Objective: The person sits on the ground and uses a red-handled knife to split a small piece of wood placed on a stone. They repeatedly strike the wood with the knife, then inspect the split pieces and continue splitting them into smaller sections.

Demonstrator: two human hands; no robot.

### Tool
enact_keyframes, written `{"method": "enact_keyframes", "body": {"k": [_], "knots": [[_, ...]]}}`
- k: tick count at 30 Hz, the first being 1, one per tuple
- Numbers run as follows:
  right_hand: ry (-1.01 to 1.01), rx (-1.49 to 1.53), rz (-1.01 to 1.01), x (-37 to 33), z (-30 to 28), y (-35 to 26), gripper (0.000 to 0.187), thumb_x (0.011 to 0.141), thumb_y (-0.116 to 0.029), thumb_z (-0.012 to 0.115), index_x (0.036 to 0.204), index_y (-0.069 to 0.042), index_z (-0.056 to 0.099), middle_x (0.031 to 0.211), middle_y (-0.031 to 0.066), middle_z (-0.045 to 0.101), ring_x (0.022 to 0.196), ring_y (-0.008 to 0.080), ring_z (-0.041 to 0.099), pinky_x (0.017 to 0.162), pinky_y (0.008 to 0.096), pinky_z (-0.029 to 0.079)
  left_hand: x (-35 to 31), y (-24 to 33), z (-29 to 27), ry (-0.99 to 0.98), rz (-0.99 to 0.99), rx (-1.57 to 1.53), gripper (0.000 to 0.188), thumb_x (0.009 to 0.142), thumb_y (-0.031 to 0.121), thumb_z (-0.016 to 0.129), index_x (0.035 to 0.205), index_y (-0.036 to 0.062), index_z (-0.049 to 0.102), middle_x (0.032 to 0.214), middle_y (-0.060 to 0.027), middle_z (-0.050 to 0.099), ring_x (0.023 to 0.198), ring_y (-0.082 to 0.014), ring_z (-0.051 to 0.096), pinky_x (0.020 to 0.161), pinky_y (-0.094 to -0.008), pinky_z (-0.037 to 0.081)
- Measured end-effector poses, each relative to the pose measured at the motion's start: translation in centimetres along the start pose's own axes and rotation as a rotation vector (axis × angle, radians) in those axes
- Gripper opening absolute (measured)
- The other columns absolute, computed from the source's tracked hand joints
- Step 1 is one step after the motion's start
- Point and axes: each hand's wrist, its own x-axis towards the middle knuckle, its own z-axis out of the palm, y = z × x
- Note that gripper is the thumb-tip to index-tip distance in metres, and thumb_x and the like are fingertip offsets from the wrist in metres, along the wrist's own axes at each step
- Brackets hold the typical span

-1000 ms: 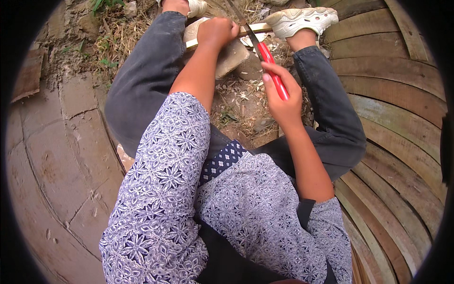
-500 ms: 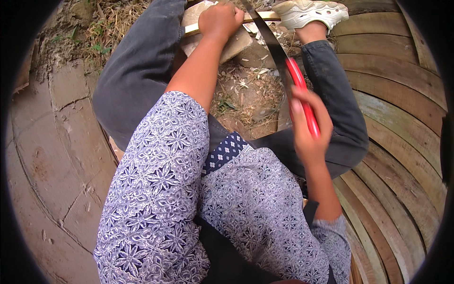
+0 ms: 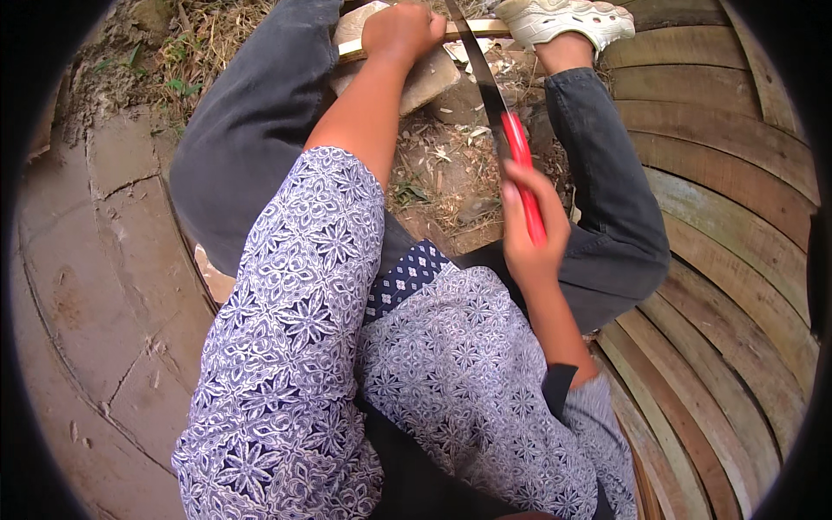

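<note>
Far ahead, my left hand (image 3: 401, 36) is closed in a fist around a pale wooden or bamboo strip (image 3: 487, 26), pressing over a flat stone (image 3: 433, 80). One end of the strip shows left of the fist; the other reaches my right shoe (image 3: 568, 21). In my right hand (image 3: 530, 244) is a saw, its red handle (image 3: 517, 143) wrapped by the fingers. The long dark saw blade (image 3: 482, 69) slants up and to the left, crossing the strip just right of my left fist. Its tip runs up to the picture's top edge.
Pale shavings (image 3: 440, 154) lie on dirt and dry grass between my bent legs. To the right are wooden slats (image 3: 728, 182) that look curved. Cracked grey ground (image 3: 95, 286) spreads on the left, with a clump of grass (image 3: 195, 65) near the top.
My right hand has shifted left with the saw, and the blade stands a little more upright. My left fist and the strip stay almost where they were.
</note>
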Motion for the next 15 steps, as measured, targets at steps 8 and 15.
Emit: {"method": "enact_keyframes", "body": {"k": [8, 15], "knots": [[-0.037, -0.019, 0.147, -2.6, -5.3, -4.5, 0.017, 0.097, -0.001, 0.065, 0.113, 0.0, 0.069, 0.11, 0.0109, 0.072, 0.099, 0.0148, 0.066, 0.09, 0.0275, 0.05, -0.6, -0.5, -0.2, 0.1, 0.042, 0.007, 0.034, 0.086, 0.035, 0.06, 0.083, 0.0045, 0.076, 0.087, -0.0228, 0.073, 0.083, -0.04, 0.072, 0.077, -0.0511, 0.056], [0.119, 0.192, -0.067, 13.9, 6.1, 2.8, 0.018, 0.095, -0.01, 0.067, 0.111, -0.004, 0.073, 0.101, 0.0082, 0.073, 0.092, 0.0144, 0.066, 0.085, 0.0279, 0.052, -0.2, -0.1, 0.5, 0.174, 0.095, -0.045, 0.031, 0.085, 0.033, 0.064, 0.082, 0.0042, 0.074, 0.086, -0.0209, 0.073, 0.081, -0.0384, 0.072, 0.075, -0.0491, 0.058]]}}
